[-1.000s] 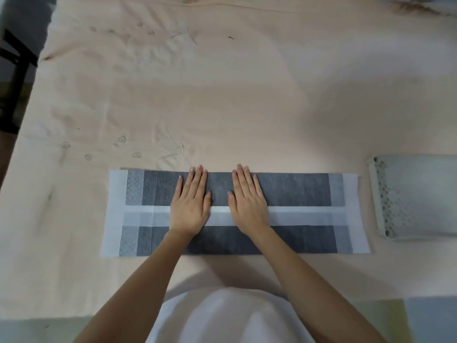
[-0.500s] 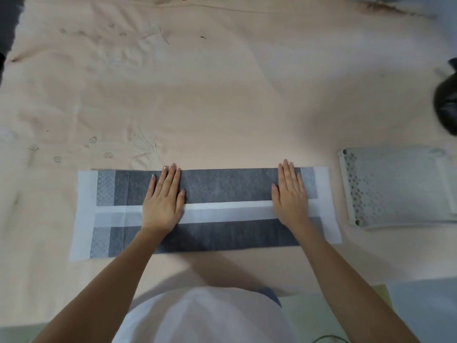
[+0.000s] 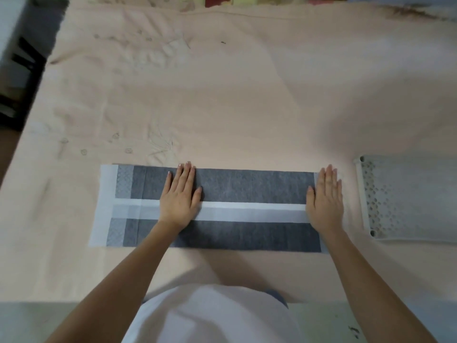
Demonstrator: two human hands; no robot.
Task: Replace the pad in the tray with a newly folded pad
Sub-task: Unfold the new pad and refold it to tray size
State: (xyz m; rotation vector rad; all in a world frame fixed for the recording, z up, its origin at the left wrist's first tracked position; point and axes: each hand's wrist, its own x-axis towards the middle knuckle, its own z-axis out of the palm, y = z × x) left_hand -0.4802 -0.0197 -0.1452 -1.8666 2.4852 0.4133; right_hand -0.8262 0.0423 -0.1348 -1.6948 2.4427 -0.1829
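A long grey pad [image 3: 252, 186] with white borders lies flat on the peach sheet, folded lengthwise so its two long edges meet at a white strip along the middle. My left hand [image 3: 181, 196] presses flat on the pad left of its centre, fingers straight. Flat on the pad's right end lies my right hand [image 3: 325, 198], also with straight fingers, covering that end's border. The grey-white tray [image 3: 363, 194] with a perforated grid sits just right of the pad, cut off by the frame edge; I cannot tell if a pad lies in it.
The peach bedsheet [image 3: 247, 107] with faint embroidery covers the whole surface beyond the pad. Dark furniture [image 3: 22, 78] stands past the sheet's left edge. My white shirt fills the bottom centre.
My right hand has slid rightward along the pad from beside the left hand to the pad's right end. The left hand has stayed left of the pad's centre.
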